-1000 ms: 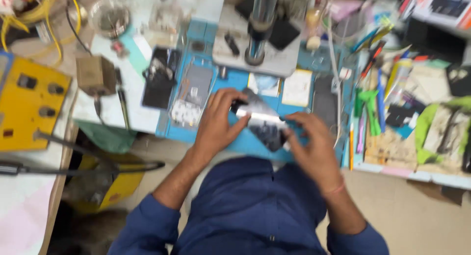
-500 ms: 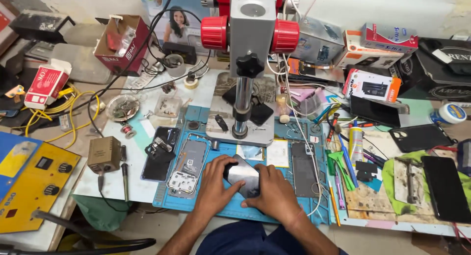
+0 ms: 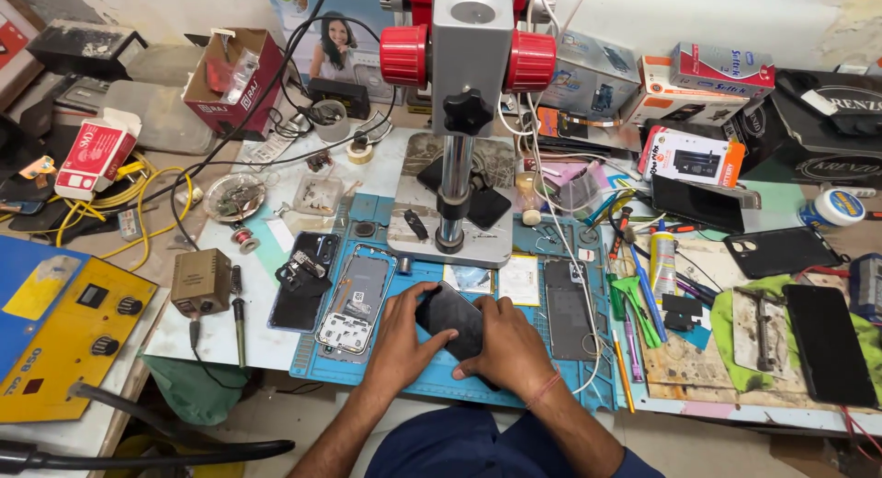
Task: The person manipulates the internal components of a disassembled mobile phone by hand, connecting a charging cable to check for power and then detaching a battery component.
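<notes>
Both hands hold a black phone [image 3: 452, 318] flat over the blue work mat [image 3: 432, 379] at the bench's front edge. My left hand [image 3: 404, 340] grips its left side with the thumb on the dark screen. My right hand [image 3: 508, 343] covers its right and lower part, so that end is hidden. Just left of my left hand lies an opened phone frame [image 3: 353, 303] with its circuit boards showing. A dark phone back [image 3: 567, 307] rests right of my right hand. Behind the hands stands a grey microscope stand [image 3: 452, 156] with red knobs.
A yellow power supply [image 3: 64, 335] sits at the left, with a small brown box [image 3: 199, 280] and a soldering iron [image 3: 238, 311] beside it. Tweezers and tools [image 3: 639, 303] lie right of the mat, then several dark phones and screens [image 3: 827, 340]. Cardboard boxes and cables crowd the back.
The camera view has tilted up from my lap to the bench. The phone has come down from near my body onto the mat, with both hands still on it.
</notes>
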